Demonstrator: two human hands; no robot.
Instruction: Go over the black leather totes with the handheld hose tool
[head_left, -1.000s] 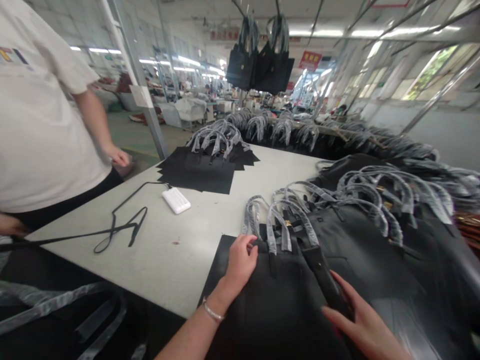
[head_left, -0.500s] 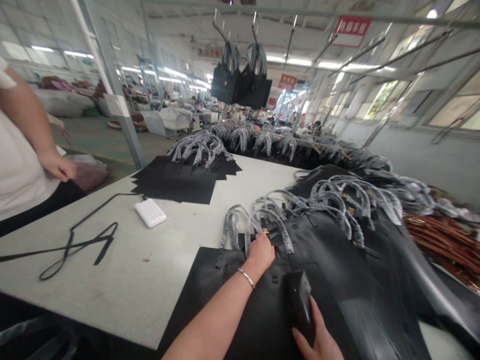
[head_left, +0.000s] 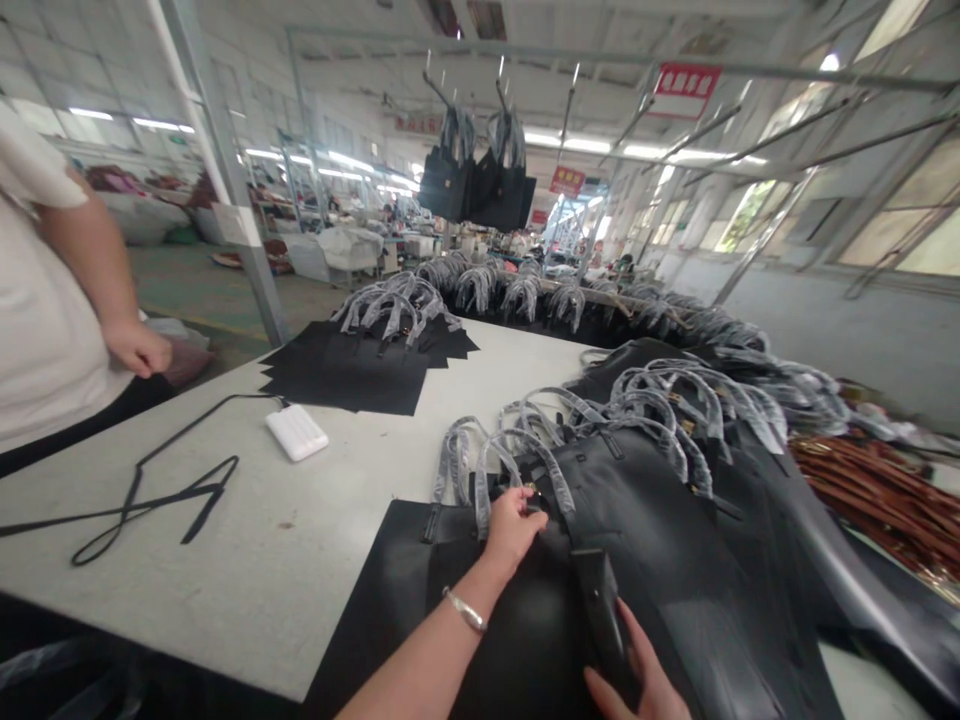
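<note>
A black handbag lies flat under both my hands, its plastic-wrapped handles standing at its top edge. My left hand, with a silver bracelet on the wrist, pinches the bag's closure strap by a small gold fitting. The strap is partly hidden by the fingers. Low in the view, my right hand is wrapped round a smooth black handheld tool, whose exact kind I cannot make out. The tool's end points up, over the bag's right half.
More black bags are heaped on the right, beside brown straps. A fanned stack of bags, a white device and a black cord lie on the white table. Another person's hand is at left.
My left hand has shifted slightly down and its thumb now shows apart from the knuckles. The view has tilted a little upward. The right hand still holds the tool.
</note>
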